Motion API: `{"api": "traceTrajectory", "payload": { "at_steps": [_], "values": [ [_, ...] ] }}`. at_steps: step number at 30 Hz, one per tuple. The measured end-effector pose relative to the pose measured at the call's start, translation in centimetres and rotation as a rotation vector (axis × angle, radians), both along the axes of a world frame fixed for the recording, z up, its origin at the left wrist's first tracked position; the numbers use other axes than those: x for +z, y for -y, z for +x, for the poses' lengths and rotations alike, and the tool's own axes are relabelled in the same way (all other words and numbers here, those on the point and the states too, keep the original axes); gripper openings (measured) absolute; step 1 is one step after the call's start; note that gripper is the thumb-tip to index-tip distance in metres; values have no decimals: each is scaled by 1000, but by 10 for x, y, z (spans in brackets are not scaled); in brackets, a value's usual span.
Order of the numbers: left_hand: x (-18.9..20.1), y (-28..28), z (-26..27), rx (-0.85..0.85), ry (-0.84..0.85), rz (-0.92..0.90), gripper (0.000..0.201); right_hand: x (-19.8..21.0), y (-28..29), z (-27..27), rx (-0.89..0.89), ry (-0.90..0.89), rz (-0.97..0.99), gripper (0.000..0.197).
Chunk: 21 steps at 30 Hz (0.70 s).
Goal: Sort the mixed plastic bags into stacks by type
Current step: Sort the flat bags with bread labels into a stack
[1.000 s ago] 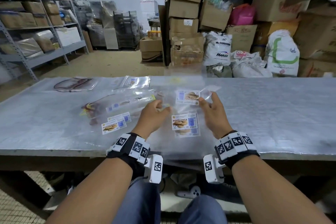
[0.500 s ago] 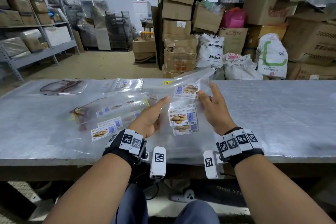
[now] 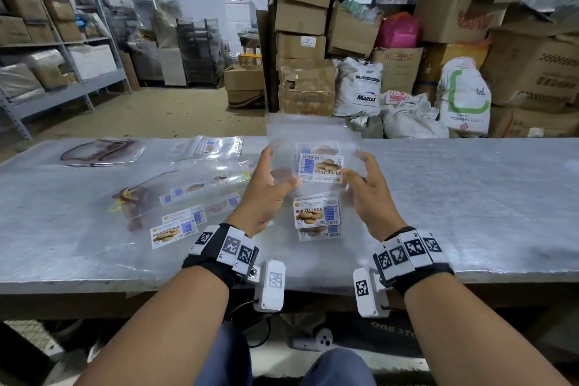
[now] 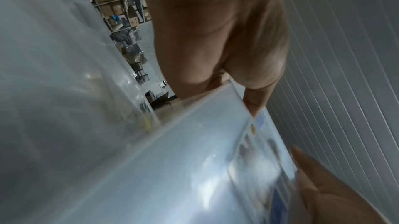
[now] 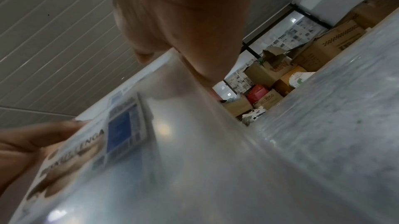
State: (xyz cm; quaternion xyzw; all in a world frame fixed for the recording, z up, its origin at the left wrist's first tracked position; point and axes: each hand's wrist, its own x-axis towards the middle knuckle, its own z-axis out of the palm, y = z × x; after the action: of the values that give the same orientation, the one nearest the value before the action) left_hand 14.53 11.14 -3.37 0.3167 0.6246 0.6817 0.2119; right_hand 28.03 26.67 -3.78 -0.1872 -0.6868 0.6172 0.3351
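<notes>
A clear plastic bag with a "Biskut Lenga" label is held up above the table, its label upside down to me. My left hand pinches its left edge and my right hand pinches its right edge. In the left wrist view my left hand pinches the bag between thumb and fingers. The right wrist view shows my right hand pinching the bag the same way. Below it on the table lies a stack of like-labelled bags.
A mixed heap of clear bags lies left of my hands on the metal table. At the far left rest a red-printed bag and small labelled bags. Cardboard boxes and sacks stand behind the table.
Both hands have lifted the labelled bag off the table and turned it, so its label now faces me upside down above the stack.
</notes>
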Motion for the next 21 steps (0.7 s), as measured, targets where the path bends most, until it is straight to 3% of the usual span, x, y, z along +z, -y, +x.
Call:
{"api": "traceTrajectory", "payload": {
  "at_steps": [5,8,15,21],
  "values": [
    [-3,-4,6,-131,-25,-3,82,7,0,0,-64,1,1,29],
    [-1,-8,14,-66,-44,-42,73,12,4,4,-74,-37,46,15],
    [-7,-13,19,-1,-71,-17,45,15,3,7,-175,-79,138,7],
    [30,-17,18,75,-144,66,34,44,7,15,-157,-142,92,22]
  ]
}}
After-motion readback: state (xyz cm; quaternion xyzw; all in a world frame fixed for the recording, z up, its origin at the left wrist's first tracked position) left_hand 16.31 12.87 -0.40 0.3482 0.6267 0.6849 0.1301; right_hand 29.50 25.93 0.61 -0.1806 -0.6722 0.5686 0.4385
